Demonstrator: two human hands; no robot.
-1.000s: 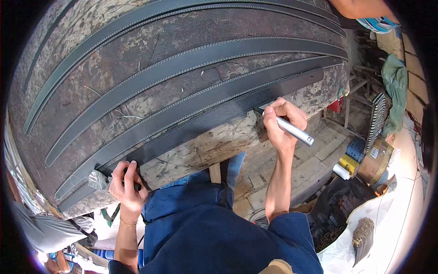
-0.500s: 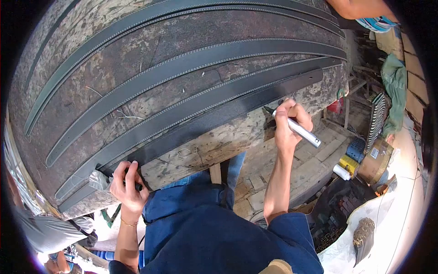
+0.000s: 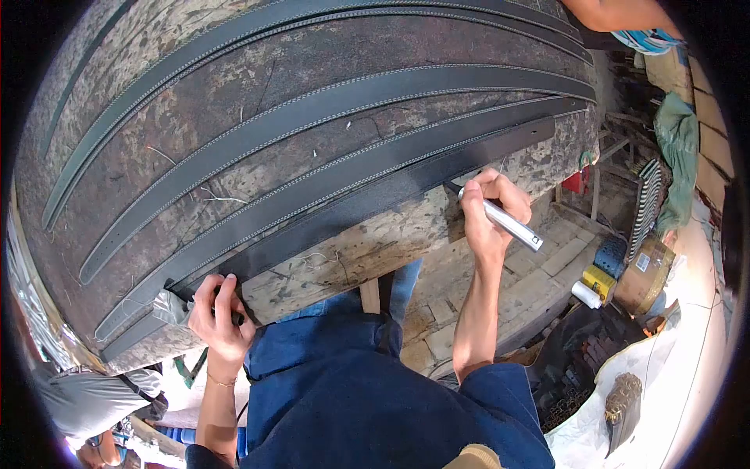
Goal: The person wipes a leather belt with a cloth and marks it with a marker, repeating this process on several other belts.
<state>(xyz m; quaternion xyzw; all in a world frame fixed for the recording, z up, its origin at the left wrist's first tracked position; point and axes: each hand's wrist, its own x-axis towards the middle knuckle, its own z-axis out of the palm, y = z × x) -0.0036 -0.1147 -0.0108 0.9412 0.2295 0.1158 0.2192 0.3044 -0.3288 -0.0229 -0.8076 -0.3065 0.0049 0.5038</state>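
A dark leather belt strap (image 3: 344,219) lies along the near edge of the worn table. In my right hand (image 3: 498,211) is a silver marker pen (image 3: 512,226), its dark tip touching or just above the strap's lower edge. My left hand (image 3: 222,316) rests with curled fingers at the strap's left end. A small black object (image 3: 237,318), perhaps a cap, shows between its fingers. Beside those fingertips is a crumpled greyish-white piece (image 3: 169,307), partly covered. Just beyond lies a wider belt strap (image 3: 312,186) with white edge stitching.
More stitched belt straps (image 3: 336,94) curve across the stained table (image 3: 328,55), among loose thread ends. On the floor at right stand a cardboard box (image 3: 644,270), a yellow item (image 3: 598,281) and a white spool (image 3: 585,295). Another person's arm (image 3: 613,14) shows at top right.
The marker and my right hand have shifted slightly left along the strap's near edge. My left hand stays in place.
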